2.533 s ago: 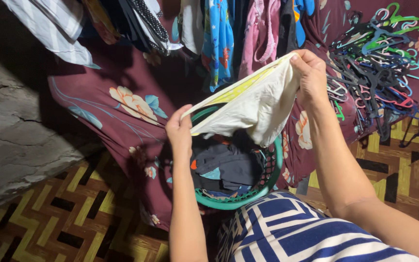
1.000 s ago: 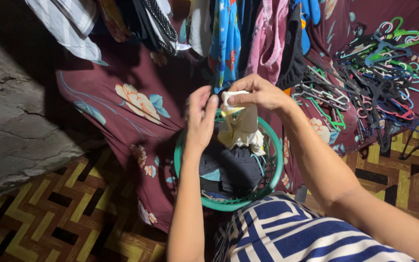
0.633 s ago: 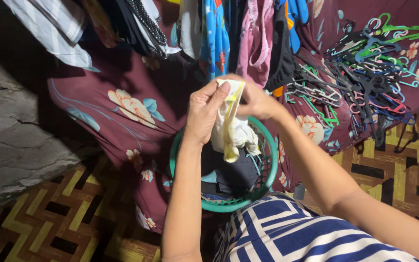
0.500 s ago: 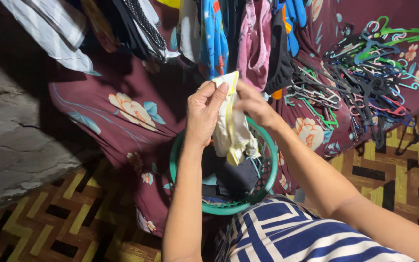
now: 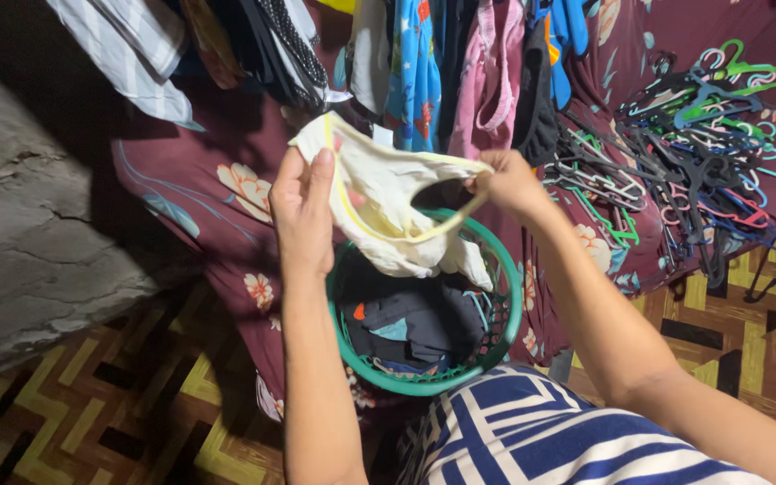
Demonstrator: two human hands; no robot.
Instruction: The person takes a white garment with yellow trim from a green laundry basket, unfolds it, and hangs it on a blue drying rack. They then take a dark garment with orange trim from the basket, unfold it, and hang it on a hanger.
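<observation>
Both my hands hold a small white garment point(image 5: 388, 202) with yellow trim, stretched out above a round green basket point(image 5: 507, 334). My left hand point(image 5: 303, 211) grips its left edge, thumb and fingers pinched on the yellow band. My right hand point(image 5: 507, 182) pinches the other end of the band at the right. The cloth sags between them over the basket. Dark folded clothes point(image 5: 415, 323) lie inside the basket.
Several garments hang in a row at the top: a striped one point(image 5: 119, 45), a blue patterned one point(image 5: 417, 63), a pink one point(image 5: 489, 76). A heap of plastic hangers point(image 5: 693, 153) lies on maroon floral fabric point(image 5: 217, 189). A rough grey wall point(image 5: 20, 242) is left; patterned floor point(image 5: 119, 413) below.
The bunched garment has been pulled open: my left hand moved left and slightly down, my right hand stayed right, and the cloth now spreads between them.
</observation>
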